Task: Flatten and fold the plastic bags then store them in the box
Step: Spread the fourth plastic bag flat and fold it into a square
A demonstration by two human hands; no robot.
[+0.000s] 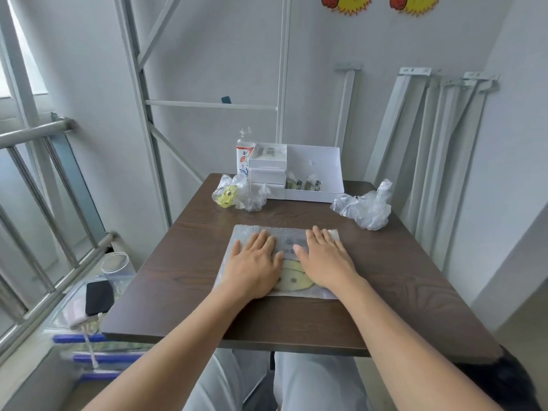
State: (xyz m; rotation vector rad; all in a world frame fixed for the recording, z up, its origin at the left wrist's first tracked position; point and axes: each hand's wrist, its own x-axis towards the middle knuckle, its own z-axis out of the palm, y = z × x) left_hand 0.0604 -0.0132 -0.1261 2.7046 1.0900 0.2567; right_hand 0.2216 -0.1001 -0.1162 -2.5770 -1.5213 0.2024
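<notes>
A clear plastic bag (292,243) with a yellow print lies spread flat in the middle of the brown table (184,262). My left hand (255,262) presses on its left half, palm down, fingers straight. My right hand (324,258) presses on its right half the same way. A crumpled bag with a yellow print (237,195) sits at the far left of the table. Another crumpled clear bag (366,207) lies at the far right. The white box (314,170) stands open at the table's back edge, with folded bags (304,183) inside.
A small white drawer unit (267,170) stands against the box's left side, a plastic bottle (244,154) behind it. Metal railing (44,179) runs along the left. Storage bins with a dark pouch (99,296) sit on the floor by the table's left edge. Metal bars (430,149) lean against the right wall.
</notes>
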